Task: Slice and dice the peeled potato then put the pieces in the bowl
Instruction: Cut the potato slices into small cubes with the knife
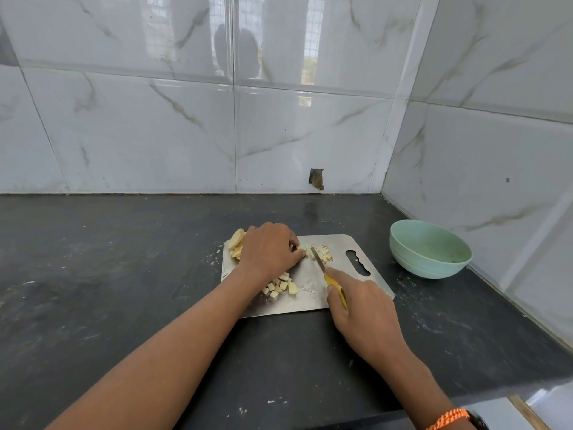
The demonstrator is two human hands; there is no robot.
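A steel cutting board (pixel 310 296) lies on the dark counter. My left hand (pixel 269 249) holds down potato strips (pixel 321 253) near the board's far edge, its fingers curled on them. My right hand (pixel 362 308) grips a yellow-handled knife (pixel 325 271), forefinger along the spine, blade resting on the strips. Uncut potato slices (pixel 236 242) lie stacked at the board's far left corner, partly hidden by my left hand. A small heap of diced potato (pixel 280 285) sits near the board's middle, beside my left wrist. The pale green bowl (pixel 429 249) stands to the right of the board.
Tiled walls close the counter (pixel 124 274) at the back and on the right, right behind the bowl. The counter's front edge (pixel 465 395) runs at lower right. White starch specks dot the dark surface.
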